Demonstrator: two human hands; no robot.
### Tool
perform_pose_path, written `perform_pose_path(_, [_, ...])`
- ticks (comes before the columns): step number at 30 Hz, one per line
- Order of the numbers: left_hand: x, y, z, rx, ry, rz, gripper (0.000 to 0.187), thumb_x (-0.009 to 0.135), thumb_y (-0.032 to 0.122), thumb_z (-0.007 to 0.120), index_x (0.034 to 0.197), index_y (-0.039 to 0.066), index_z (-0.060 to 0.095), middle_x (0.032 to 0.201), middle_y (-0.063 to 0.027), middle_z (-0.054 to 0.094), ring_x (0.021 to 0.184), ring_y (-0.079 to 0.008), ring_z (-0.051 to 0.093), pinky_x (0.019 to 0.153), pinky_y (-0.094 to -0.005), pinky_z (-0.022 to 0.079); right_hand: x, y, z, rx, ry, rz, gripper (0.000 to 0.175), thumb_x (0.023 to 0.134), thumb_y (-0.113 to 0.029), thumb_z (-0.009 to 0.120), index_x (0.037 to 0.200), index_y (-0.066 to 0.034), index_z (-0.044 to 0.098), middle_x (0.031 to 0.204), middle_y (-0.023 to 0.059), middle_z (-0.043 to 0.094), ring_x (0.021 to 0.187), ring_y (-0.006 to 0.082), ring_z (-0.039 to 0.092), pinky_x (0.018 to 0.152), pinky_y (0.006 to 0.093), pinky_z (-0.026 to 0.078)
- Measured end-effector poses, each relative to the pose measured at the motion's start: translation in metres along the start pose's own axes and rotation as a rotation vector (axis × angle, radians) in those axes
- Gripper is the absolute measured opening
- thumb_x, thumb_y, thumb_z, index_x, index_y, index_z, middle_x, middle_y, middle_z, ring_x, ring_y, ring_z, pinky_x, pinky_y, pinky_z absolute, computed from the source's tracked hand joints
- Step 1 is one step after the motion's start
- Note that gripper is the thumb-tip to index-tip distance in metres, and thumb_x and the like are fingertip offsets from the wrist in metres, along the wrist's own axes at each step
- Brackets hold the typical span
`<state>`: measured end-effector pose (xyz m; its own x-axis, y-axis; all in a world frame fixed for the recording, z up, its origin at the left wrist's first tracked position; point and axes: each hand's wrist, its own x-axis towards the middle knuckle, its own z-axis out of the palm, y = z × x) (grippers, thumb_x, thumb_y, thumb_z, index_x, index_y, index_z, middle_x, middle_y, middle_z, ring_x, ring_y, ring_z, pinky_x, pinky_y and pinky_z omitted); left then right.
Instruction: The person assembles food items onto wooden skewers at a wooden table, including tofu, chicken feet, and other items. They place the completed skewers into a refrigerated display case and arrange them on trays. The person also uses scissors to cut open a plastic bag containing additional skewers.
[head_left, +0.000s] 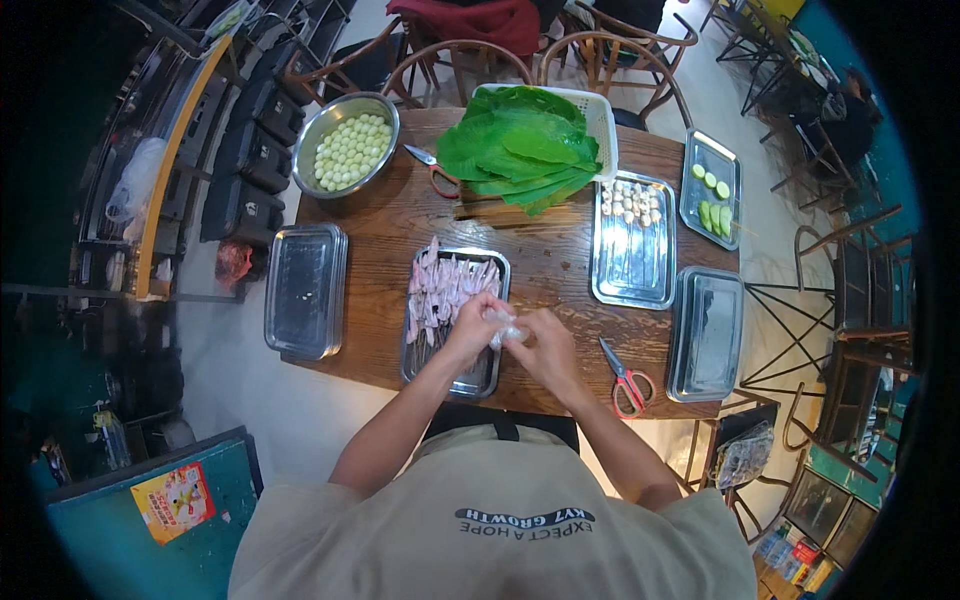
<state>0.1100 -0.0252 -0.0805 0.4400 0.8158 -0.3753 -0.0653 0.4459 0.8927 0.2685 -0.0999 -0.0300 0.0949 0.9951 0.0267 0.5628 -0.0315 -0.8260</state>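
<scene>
My left hand (477, 327) and my right hand (546, 349) meet over the near middle of the wooden table (555, 255). Between their fingertips they hold a small crumpled piece of clear plastic (505, 331). Under and beside my left hand lies a metal tray (504, 281) with rows of pale pink skewered pieces (442, 289), their sticks pointing towards me. Red-handled scissors (631, 386) lie to the right of my hands, blades pointing away. Whether anything is wrapped in the plastic, I cannot tell.
A steel bowl of pale green balls (352, 154), more scissors (433, 169) and large green leaves (525, 150) in a white basket (609, 142) stand at the back. Trays of white pieces (630, 202) and green slices (714, 214) lie right. Stacked trays (306, 292) (706, 337) flank both sides.
</scene>
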Motion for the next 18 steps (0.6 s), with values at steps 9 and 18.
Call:
perform_pose_path(9, [-0.025,0.017,-0.035,-0.077,0.176,0.034,0.043,0.091,0.002,0.062,0.133,-0.003,0.054,0.12,-0.0105,0.065,0.105,-0.0146,0.062,0.085,-0.0265,0.05,0.1,0.027,0.071,-0.057,0.005,0.155,0.024,0.072,-0.023,0.073,0.084,-0.0026,0.068,0.081,0.021,0.069,0.075,0.041,0.067,0.069,0.0492,0.052])
perform_pose_path(18, [-0.072,-0.056,-0.159,0.425,0.68,-0.005,0.026,0.087,0.011,0.067,0.109,-0.003,0.068,0.097,-0.0106,0.072,0.089,-0.0179,0.068,0.081,-0.0298,0.054,0.175,-0.024,0.133,0.281,0.096,-0.099,0.034,0.078,-0.028,0.074,0.096,0.0002,0.072,0.09,0.0195,0.072,0.087,0.0325,0.071,0.08,0.0402,0.055])
